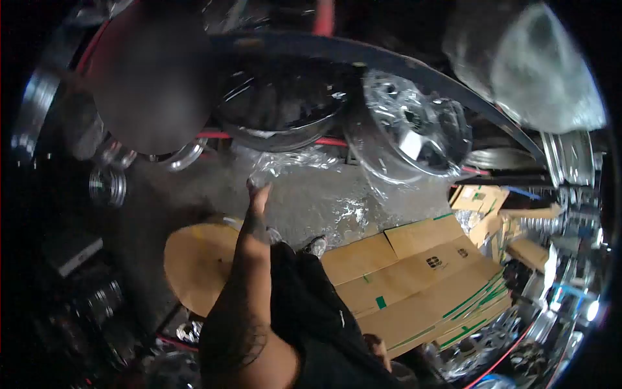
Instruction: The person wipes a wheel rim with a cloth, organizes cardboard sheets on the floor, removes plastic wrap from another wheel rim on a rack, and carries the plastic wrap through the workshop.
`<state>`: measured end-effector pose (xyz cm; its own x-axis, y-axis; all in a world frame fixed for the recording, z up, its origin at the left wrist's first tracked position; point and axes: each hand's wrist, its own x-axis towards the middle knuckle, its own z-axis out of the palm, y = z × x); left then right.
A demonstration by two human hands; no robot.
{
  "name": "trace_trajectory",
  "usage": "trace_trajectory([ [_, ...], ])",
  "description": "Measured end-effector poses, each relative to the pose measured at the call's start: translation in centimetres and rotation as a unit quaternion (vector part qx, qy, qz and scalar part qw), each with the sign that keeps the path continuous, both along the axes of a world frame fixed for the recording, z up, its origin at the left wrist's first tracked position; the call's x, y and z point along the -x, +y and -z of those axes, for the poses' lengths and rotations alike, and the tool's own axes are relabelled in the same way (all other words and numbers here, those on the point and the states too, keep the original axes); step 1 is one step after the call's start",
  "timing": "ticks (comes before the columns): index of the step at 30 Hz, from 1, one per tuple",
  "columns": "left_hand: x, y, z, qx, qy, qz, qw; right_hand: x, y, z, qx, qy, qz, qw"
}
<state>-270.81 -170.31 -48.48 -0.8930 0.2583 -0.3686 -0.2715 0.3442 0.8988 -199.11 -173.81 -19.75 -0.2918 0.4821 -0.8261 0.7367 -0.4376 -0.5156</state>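
Observation:
My left arm reaches forward, and my left hand (259, 192) is closed on crumpled clear plastic wrap (264, 170). Beyond it, a dark wheel rim (278, 117) sits on a rack, and a silver wheel rim (418, 123) partly covered in clear film stands to its right. My right hand (377, 349) is low beside my body, next to the near edge of flattened cardboard (389, 279) with green tape. Its fingers show only in part, so whether it grips the cardboard is unclear.
A round cardboard disc (201, 266) is left of my legs. A dark rack beam (389, 61) crosses in front above the rims. More wheels (479, 340) lie at the lower right, and opened boxes (479, 198) lie farther right. A blurred dark round shape (152, 78) blocks the upper left.

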Motion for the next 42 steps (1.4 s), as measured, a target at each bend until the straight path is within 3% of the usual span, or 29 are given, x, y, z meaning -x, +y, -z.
trace_trajectory([
  [2, -3.6, -2.5, -1.4, 0.083, -0.029, 0.095, 0.992, 2.3, 3.6, 1.3, 0.052, -0.011, 0.015, 0.998],
  [6, -16.6, -8.6, -1.7, 0.186, -0.044, 0.234, 0.953, 7.9, 10.4, 1.8, -0.004, 0.026, 0.097, 0.995],
  [8, -22.8, -11.9, -2.2, 0.199, -0.056, 0.318, 0.925, 10.3, 14.1, 1.0, -0.014, 0.014, 0.08, 0.997],
  [9, -24.8, -13.2, -5.2, 0.146, -0.135, 0.349, 0.916, 11.2, 15.4, 1.2, -0.022, 0.032, 0.102, 0.994],
  [11, -28.2, -16.5, -5.2, 0.16, -0.119, 0.494, 0.846, 11.9, 17.0, 1.9, -0.036, 0.06, 0.145, 0.987],
  [14, -29.1, -18.1, -11.7, 0.09, -0.056, 0.479, 0.871, 12.4, 18.0, 2.3, -0.028, 0.068, 0.134, 0.988],
  [19, -25.3, -21.4, -15.7, 0.265, -0.055, 0.339, 0.901, 9.3, 16.5, 6.3, 0.057, 0.053, 0.14, 0.987],
  [25, -22.4, -24.8, -17.0, 0.265, -0.153, 0.281, 0.91, 5.9, 12.8, 8.5, 0.098, 0.036, 0.246, 0.964],
  [33, -16.7, -23.1, -18.2, 0.202, -0.202, 0.286, 0.915, 10.7, 7.9, 8.7, 0.089, 0.007, 0.224, 0.97],
  [34, -15.9, -22.8, -18.4, 0.197, -0.204, 0.289, 0.914, 11.0, 7.4, 11.0, 0.089, 0.039, 0.212, 0.972],
  [37, -13.9, -22.8, -18.9, 0.185, -0.216, 0.292, 0.913, 13.8, 7.2, 14.5, -0.088, 0.0, 0.049, 0.995],
  [42, -10.6, -23.7, -18.0, 0.193, -0.256, 0.299, 0.899, 17.6, 8.3, 12.0, -0.071, 0.038, 0.158, 0.984],
])
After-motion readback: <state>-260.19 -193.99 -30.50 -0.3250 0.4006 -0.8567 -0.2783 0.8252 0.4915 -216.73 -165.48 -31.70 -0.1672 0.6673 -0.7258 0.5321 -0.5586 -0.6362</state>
